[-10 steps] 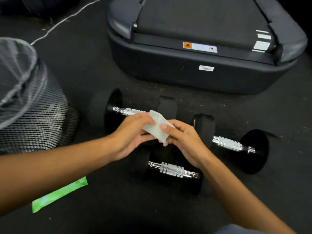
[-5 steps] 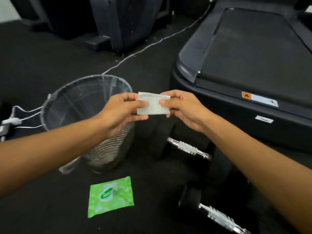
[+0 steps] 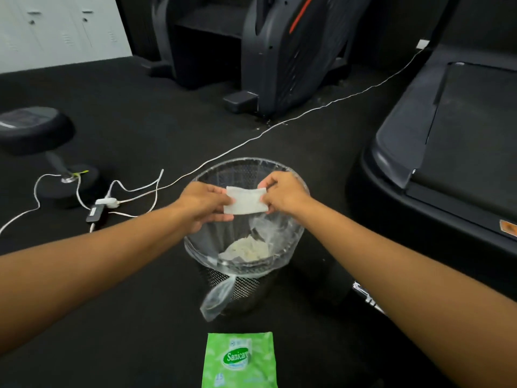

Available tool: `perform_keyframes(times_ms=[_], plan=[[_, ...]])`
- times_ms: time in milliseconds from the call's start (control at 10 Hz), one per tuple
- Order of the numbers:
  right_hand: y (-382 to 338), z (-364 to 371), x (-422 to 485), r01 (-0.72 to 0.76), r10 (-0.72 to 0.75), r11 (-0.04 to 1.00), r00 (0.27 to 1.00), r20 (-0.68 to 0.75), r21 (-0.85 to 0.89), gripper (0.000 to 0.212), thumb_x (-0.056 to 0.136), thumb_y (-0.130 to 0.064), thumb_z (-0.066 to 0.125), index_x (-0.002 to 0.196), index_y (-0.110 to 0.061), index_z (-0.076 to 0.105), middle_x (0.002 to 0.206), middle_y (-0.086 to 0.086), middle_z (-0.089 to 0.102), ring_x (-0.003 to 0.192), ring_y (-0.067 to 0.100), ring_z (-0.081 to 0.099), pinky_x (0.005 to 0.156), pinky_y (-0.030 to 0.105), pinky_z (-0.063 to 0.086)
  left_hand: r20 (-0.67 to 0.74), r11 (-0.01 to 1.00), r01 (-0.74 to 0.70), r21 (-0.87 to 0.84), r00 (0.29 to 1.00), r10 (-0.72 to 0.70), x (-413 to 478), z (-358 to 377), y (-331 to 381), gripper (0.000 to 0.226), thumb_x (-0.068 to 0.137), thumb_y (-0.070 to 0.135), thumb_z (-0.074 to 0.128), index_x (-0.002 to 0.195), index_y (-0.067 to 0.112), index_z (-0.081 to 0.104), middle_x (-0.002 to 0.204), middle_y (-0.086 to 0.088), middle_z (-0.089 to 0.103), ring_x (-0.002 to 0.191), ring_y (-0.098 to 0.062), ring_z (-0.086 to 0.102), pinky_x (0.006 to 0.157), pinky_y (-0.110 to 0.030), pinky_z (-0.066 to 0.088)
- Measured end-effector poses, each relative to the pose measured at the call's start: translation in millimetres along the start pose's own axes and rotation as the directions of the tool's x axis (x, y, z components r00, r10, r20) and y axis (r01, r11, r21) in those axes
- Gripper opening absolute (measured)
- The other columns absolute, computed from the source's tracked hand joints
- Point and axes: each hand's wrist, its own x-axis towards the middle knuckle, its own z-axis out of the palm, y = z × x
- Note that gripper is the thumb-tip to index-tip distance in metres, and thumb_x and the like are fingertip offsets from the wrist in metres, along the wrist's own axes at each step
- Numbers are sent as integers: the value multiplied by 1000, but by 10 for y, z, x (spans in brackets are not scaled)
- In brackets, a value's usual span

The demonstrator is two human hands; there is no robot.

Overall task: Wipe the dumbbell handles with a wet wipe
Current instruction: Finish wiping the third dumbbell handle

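A white folded wet wipe (image 3: 245, 200) is stretched between both hands directly above the open mesh waste bin (image 3: 293, 242). My left hand (image 3: 202, 204) pinches its left edge and my right hand (image 3: 281, 193) pinches its right edge. Inside the bin's clear liner lies a crumpled used wipe (image 3: 247, 249). Of the dumbbells only a bit of chrome handle (image 3: 363, 295) shows beside my right forearm; the rest are out of view. The green Sanicare wipe pack (image 3: 240, 361) lies flat on the floor near me, in front of the bin.
A treadmill deck (image 3: 461, 152) fills the right side. A dark exercise machine (image 3: 268, 51) stands at the back. White cables and a power adapter (image 3: 98, 210) trail across the black floor at left, next to a round black stool base (image 3: 33, 130).
My view swung left from the dumbbells to the bin. Both hands carried the wipe up and over the bin opening, now holding it spread flat.
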Motion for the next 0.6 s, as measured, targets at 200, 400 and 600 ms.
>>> perform_keyframes(times_ms=[200, 400, 600], plan=[[29, 278, 67, -76, 105, 977, 984, 143, -199, 25, 83, -2, 59, 105, -15, 63, 126, 17, 56, 106, 31, 60, 95, 39, 49, -3, 979, 157, 128, 987, -158, 200, -73, -165, 33, 85, -1, 61, 116, -7, 52, 102, -19, 58, 77, -24, 56, 60, -34, 54], [-14, 278, -81, 9, 62, 926, 982, 176, -377, 42, 92, -11, 54, 132, -4, 46, 133, 17, 50, 122, 32, 48, 100, 38, 42, 23, 949, 159, 272, 985, -172, 208, 112, -228, 34, 88, 6, 58, 116, -12, 50, 75, -18, 49, 52, -21, 46, 51, -31, 42], [80, -103, -279, 158, -160, 909, 987, 27, -385, 49, 92, -13, 50, 139, -13, 37, 142, 10, 41, 130, 28, 40, 104, 41, 37, 64, 933, -9, 360, 998, -15, 162, 528, -89, 30, 90, 13, 53, 119, 8, 48, 85, -8, 54, 61, -14, 47, 49, -24, 39]])
